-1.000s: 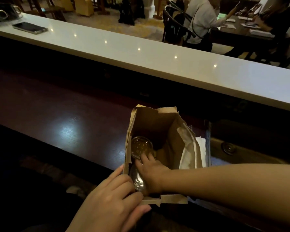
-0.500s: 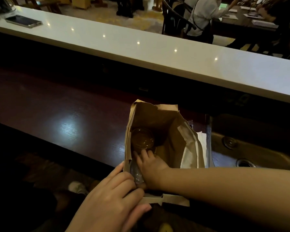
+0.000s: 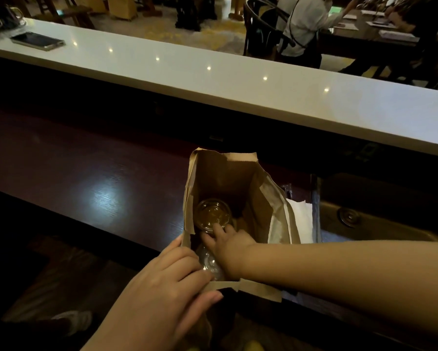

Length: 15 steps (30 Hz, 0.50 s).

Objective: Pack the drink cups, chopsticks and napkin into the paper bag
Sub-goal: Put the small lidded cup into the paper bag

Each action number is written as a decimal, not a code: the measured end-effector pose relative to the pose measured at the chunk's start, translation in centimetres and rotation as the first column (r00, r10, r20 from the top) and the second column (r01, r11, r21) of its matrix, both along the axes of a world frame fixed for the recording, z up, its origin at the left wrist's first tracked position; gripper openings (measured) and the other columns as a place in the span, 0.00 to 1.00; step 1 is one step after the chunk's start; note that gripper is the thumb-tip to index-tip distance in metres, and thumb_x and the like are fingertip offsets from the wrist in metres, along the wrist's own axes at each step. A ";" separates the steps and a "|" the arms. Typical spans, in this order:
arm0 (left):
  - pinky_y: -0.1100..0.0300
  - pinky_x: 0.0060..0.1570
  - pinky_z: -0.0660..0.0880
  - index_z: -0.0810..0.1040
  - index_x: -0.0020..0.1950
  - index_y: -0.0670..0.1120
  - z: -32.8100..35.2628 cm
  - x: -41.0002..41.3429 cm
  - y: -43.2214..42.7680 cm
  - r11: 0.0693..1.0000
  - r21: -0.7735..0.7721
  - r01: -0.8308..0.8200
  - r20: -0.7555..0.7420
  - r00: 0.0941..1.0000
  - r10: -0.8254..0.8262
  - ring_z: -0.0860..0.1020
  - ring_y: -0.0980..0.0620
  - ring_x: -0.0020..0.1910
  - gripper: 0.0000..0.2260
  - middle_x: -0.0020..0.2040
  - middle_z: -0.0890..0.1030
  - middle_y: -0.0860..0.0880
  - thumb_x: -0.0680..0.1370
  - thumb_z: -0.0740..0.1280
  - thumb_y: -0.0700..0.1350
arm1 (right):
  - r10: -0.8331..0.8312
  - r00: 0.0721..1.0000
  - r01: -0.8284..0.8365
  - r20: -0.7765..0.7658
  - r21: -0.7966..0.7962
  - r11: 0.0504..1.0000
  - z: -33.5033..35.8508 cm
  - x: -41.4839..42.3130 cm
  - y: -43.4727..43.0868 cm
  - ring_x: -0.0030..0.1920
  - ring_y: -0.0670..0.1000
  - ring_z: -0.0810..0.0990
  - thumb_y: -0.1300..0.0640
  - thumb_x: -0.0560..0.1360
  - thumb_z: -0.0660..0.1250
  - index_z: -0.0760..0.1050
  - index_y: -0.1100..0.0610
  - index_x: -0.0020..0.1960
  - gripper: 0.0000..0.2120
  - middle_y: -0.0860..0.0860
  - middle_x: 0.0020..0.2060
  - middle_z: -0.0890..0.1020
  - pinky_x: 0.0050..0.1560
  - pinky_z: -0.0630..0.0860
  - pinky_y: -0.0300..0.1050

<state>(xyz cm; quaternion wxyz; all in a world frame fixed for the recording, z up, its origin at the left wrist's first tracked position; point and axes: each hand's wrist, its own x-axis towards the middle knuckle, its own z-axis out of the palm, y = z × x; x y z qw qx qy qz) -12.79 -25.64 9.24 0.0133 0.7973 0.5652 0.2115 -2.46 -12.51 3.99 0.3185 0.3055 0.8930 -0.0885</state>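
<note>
two cups down in the open paper bag [image 3: 238,173], both hands at its mouth.

standing upright on the dark table [image 3: 86,173], mouth wide. inside, at the bag's 9 o'clock, a lidded cup [image 3: 212,214] of amber drink; just below it at 6 o'clock a second cup [image 3: 209,262] with a clear lid. right hand [image 3: 228,245] reaching in from 3 o'clock, fingertips [image 3: 219,228] on the first cup's lid rim, grip narrow and curled over the second cup, though cannot tell whether closed on it. left hand [image 3: 169,282] flat on the near edge at 7 o'clock, grip wide, pinning the paper. white napkin [image 3: 302,221] outside, touching the bag's 3 o'clock side.
</note>
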 end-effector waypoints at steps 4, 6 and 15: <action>0.61 0.68 0.60 0.81 0.44 0.53 0.3 -0.3 0.5 0.999 -0.038 -0.020 0.016 1.000 0.021 0.74 0.62 0.48 0.21 0.40 0.80 0.59 0.79 0.50 0.60 | 0.027 0.998 -0.023 -0.061 0.066 0.998 2.1 0.2 0.9 0.71 0.63 0.59 0.52 0.73 0.68 0.43 0.51 0.76 0.42 0.59 0.73 0.55 0.65 0.66 0.56; 0.60 0.66 0.62 0.81 0.45 0.54 0.4 -0.4 0.9 0.998 -0.052 -0.033 0.025 0.999 0.034 0.74 0.63 0.49 0.22 0.41 0.80 0.59 0.79 0.49 0.60 | 0.028 0.994 -0.017 -0.110 0.099 0.995 3.2 0.6 1.4 0.70 0.62 0.60 0.50 0.73 0.68 0.44 0.50 0.76 0.42 0.59 0.73 0.55 0.65 0.66 0.57; 0.63 0.67 0.59 0.79 0.45 0.56 2.3 -0.8 3.1 0.996 -0.078 -0.031 0.050 0.998 0.035 0.73 0.66 0.47 0.24 0.41 0.79 0.61 0.79 0.45 0.62 | -0.068 0.911 0.092 -0.407 0.041 0.995 10.4 4.2 3.2 0.70 0.55 0.61 0.41 0.70 0.68 0.47 0.50 0.76 0.44 0.54 0.71 0.60 0.68 0.67 0.50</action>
